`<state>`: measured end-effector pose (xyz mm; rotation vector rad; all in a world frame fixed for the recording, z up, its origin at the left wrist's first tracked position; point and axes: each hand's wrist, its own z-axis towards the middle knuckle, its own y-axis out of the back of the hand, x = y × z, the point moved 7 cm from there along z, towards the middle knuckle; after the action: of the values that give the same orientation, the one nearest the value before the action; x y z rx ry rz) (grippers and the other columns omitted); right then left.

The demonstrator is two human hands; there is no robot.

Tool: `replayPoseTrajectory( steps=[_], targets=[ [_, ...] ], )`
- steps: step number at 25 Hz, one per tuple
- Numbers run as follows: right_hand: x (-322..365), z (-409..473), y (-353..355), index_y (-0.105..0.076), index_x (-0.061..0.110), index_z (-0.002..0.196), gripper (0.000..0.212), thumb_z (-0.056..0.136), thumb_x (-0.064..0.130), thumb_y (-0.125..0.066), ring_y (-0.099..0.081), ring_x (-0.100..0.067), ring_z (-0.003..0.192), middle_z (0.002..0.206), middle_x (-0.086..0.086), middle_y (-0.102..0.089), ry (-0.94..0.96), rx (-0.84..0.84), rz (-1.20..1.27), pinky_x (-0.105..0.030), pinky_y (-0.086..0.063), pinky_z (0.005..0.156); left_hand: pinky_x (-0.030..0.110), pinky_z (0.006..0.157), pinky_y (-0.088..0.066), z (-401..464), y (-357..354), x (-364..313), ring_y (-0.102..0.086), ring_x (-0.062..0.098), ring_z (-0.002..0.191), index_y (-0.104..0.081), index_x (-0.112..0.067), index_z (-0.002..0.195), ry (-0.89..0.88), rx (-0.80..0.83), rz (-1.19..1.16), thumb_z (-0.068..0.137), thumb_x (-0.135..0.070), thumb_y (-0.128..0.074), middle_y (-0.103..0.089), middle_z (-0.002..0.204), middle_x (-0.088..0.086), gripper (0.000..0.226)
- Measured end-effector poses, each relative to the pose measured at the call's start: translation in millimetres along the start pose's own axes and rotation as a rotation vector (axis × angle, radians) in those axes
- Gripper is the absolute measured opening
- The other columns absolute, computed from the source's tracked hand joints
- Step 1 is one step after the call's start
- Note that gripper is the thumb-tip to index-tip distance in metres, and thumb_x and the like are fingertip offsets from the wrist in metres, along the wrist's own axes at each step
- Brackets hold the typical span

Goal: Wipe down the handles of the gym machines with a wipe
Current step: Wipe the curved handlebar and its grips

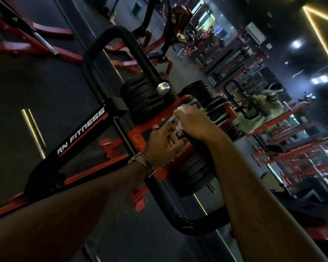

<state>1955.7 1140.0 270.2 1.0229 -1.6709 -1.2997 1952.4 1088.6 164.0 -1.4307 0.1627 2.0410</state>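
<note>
A black and red plate-loaded machine (83,129) marked "RN FITNESS" fills the middle of the tilted view. Its black padded handle loop (110,36) arches above, and a second black handle bend (187,224) lies below. My left hand (162,144), with a brown strap on its wrist, curls its fingers around a small part on the red frame at the machine's centre. My right hand (193,123) grips a crumpled white wipe (179,123) right beside my left hand. What lies under both hands is hidden.
Black weight plates (140,99) sit on a peg with a silver end cap (162,88). Chrome bars (33,133) lie over the dark floor at left. Red racks (292,154) and a mirror showing a person line the right side. More red machines (23,42) stand upper left.
</note>
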Motion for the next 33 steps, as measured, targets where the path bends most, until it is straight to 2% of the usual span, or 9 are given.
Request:
replayPoseTrajectory(
  steps=[3,9,13,15,18,22,26,29,33],
  targets=[
    [18.8,15.3,-3.3,-0.054,0.011,0.075,0.03,0.101,0.02,-0.043,-0.052,-0.017,0.07,0.077,0.001,-0.054,0.059,0.011,-0.324,-0.034,-0.036,0.068,0.013,0.05,-0.041,0.2,-4.5,-2.7,-0.058,0.008,0.05,-0.063,-0.012,0.088,-0.046,0.055,0.063,0.084,-0.042,-0.068,-0.064,0.064,-0.002,0.03],
    [-14.9,3.9,-0.8,-0.068,0.005,0.088,0.031,0.098,0.029,-0.051,-0.061,-0.022,0.055,0.067,-0.01,-0.067,-0.214,0.061,0.469,-0.028,-0.049,0.051,0.01,0.051,-0.037,-3.2,-4.1,0.7,-0.058,0.005,0.053,-0.07,-0.009,0.073,-0.057,0.034,0.098,0.084,-0.047,-0.068,-0.064,0.062,-0.009,0.039],
    [-9.6,15.3,-3.5,-0.07,0.002,0.084,0.029,0.097,0.025,-0.058,-0.059,-0.021,0.054,0.065,-0.011,-0.064,-0.261,0.209,0.472,-0.028,-0.05,0.053,0.009,0.053,-0.04,-1.9,-0.6,-2.9,-0.06,0.007,0.058,-0.068,-0.012,0.081,-0.063,-0.004,0.076,0.082,-0.043,-0.07,-0.065,0.068,-0.004,0.031],
    [-6.3,14.9,-2.1,-0.069,0.005,0.083,0.035,0.101,0.031,-0.054,-0.06,-0.02,0.057,0.066,-0.009,-0.065,-0.173,0.097,0.498,-0.029,-0.05,0.055,0.01,0.055,-0.041,-1.6,1.1,-2.3,-0.061,0.006,0.059,-0.065,-0.015,0.086,-0.051,-0.015,0.083,0.08,-0.051,-0.068,-0.064,0.069,-0.006,0.037],
    [-19.9,-22.5,0.7,-0.067,0.018,0.105,0.04,0.105,0.046,-0.038,-0.066,-0.014,0.074,0.083,-0.001,-0.069,-0.119,-0.177,0.395,-0.033,-0.05,0.069,0.028,0.068,-0.054,0.8,3.1,-0.6,-0.067,0.014,0.078,-0.062,-0.016,0.116,-0.013,-0.014,-0.063,0.085,-0.034,-0.065,-0.069,0.093,0.0,0.036],
    [-26.7,-58.0,-7.6,-0.036,0.028,0.15,0.046,0.107,0.043,-0.033,-0.062,-0.006,0.095,0.124,0.001,-0.063,-0.036,-0.235,0.094,-0.024,-0.042,0.07,0.039,0.089,-0.055,4.9,7.7,-3.6,-0.064,0.022,0.112,-0.059,-0.013,0.133,-0.025,-0.034,-0.313,0.101,-0.015,-0.046,-0.066,0.123,0.005,0.034],
    [-11.4,-44.0,-9.4,-0.037,0.02,0.142,0.042,0.105,0.038,-0.037,-0.061,-0.01,0.088,0.126,-0.003,-0.061,-0.081,-0.345,-0.208,-0.026,-0.041,0.064,0.04,0.088,-0.056,11.3,7.2,-5.3,-0.068,0.029,0.106,-0.067,-0.011,0.123,0.119,-0.02,-0.417,0.107,-0.026,-0.041,-0.072,0.11,0.013,0.033],
    [-17.3,-80.0,-18.2,-0.044,0.017,0.132,0.039,0.099,0.037,-0.039,-0.062,-0.018,0.098,0.124,-0.004,-0.06,-0.159,-0.471,-0.412,-0.029,-0.044,0.074,0.034,0.08,-0.056,20.7,11.0,-11.8,-0.071,0.018,0.091,-0.074,-0.008,0.105,0.233,-0.029,-0.424,0.102,-0.026,-0.055,-0.075,0.091,0.004,0.026],
    [-26.9,-106.2,-29.9,-0.034,0.01,0.144,0.055,0.099,0.037,-0.05,-0.059,-0.027,0.114,0.132,-0.013,-0.054,-0.316,-0.51,-0.488,-0.041,-0.046,0.094,0.028,0.089,-0.056,29.2,10.0,-17.5,-0.071,0.011,0.103,-0.075,-0.021,0.106,0.24,0.005,-0.36,0.097,-0.02,-0.064,-0.077,0.103,-0.005,0.014]
  ],
)
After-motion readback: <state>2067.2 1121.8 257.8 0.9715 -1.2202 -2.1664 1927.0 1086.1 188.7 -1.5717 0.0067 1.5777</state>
